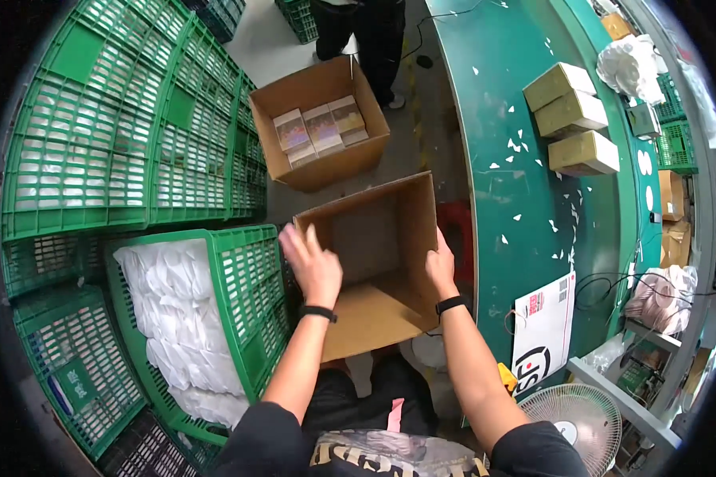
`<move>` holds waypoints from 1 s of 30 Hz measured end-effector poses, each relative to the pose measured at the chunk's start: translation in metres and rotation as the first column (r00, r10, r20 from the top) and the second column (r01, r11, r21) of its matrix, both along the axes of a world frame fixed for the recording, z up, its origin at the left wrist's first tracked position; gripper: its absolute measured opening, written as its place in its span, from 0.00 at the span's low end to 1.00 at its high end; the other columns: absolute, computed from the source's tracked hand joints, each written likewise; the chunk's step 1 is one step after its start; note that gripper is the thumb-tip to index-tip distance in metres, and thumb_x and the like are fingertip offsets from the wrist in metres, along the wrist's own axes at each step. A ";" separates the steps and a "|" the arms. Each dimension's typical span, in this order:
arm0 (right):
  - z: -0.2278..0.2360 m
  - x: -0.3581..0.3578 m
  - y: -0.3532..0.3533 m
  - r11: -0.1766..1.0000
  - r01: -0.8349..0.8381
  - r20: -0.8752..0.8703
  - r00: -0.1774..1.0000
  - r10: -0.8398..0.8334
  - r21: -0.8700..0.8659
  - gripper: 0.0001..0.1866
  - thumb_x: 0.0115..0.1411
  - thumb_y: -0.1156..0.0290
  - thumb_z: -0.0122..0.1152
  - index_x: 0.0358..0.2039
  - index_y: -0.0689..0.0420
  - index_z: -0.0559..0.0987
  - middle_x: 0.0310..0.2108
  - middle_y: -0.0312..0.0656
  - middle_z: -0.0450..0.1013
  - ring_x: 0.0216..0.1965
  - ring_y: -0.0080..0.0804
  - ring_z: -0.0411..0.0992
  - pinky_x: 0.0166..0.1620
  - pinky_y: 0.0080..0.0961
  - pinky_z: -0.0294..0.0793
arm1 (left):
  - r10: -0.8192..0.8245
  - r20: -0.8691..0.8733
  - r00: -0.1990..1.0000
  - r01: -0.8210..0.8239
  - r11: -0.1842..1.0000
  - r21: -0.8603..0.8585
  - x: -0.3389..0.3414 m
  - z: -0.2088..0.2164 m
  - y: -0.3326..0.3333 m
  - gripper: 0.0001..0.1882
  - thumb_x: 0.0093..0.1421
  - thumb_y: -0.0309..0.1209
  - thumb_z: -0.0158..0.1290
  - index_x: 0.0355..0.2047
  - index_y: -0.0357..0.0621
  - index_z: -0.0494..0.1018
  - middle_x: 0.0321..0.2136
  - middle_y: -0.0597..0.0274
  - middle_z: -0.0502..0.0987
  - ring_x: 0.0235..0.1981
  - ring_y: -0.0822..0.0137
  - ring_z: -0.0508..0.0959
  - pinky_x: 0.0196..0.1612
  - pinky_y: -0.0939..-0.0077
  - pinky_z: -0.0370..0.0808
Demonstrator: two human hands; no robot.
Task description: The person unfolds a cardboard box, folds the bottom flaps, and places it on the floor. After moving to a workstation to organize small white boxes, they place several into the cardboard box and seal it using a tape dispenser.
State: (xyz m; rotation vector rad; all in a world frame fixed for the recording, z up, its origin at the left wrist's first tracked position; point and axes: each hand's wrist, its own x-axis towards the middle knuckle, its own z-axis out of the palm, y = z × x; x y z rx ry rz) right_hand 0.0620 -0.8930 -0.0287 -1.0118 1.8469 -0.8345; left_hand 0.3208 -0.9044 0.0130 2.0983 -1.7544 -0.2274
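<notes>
Both hands (pixel 314 266) on cardboard box (pixel 378 262), green conveyor (pixel 525 207), green crates (pixel 119 135)

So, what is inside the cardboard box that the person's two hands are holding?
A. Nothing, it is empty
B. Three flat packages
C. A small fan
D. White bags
A: the open cardboard box between the left hand and the right hand shows only its bare brown walls and bottom.

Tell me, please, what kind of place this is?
Probably a packing area in a factory or warehouse. Both hands hold an empty cardboard box, green plastic crates are stacked on the left, and small boxed goods lie on a long green worktable.
</notes>
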 end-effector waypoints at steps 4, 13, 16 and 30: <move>-0.003 0.009 -0.012 1.000 -0.030 0.031 0.999 0.030 -0.007 0.38 0.50 0.82 0.37 0.64 0.52 0.66 0.57 0.53 0.71 0.61 0.44 0.66 0.62 0.30 0.62 | -0.154 0.090 0.984 0.153 0.988 0.018 -0.035 -0.026 -0.078 0.34 0.54 0.31 0.56 0.62 0.44 0.60 0.65 0.45 0.55 0.68 0.43 0.50 0.68 0.43 0.50; -0.006 -0.011 0.046 0.998 -0.019 0.096 0.995 0.014 0.056 0.39 0.48 0.83 0.37 0.65 0.56 0.65 0.60 0.48 0.69 0.62 0.37 0.65 0.63 0.26 0.59 | -0.293 0.166 0.941 0.302 0.953 -0.027 -0.030 -0.086 -0.016 0.28 0.53 0.35 0.58 0.53 0.46 0.64 0.59 0.49 0.61 0.66 0.45 0.54 0.66 0.36 0.50; -0.005 -0.012 0.062 0.992 0.079 0.181 0.979 -0.096 0.096 0.38 0.49 0.84 0.38 0.65 0.58 0.65 0.60 0.47 0.69 0.62 0.35 0.65 0.63 0.24 0.59 | -0.328 0.089 0.941 0.313 0.938 0.146 -0.036 -0.105 0.054 0.29 0.53 0.36 0.58 0.55 0.45 0.65 0.63 0.47 0.58 0.67 0.43 0.53 0.66 0.37 0.50; -0.003 0.004 0.059 0.973 0.125 0.117 0.982 -0.150 0.194 0.36 0.50 0.84 0.39 0.64 0.58 0.67 0.57 0.45 0.71 0.59 0.31 0.68 0.59 0.22 0.64 | -0.360 -0.250 0.899 0.439 0.737 0.515 -0.030 -0.057 0.129 0.27 0.58 0.39 0.55 0.55 0.40 0.69 0.64 0.43 0.59 0.68 0.43 0.52 0.67 0.43 0.52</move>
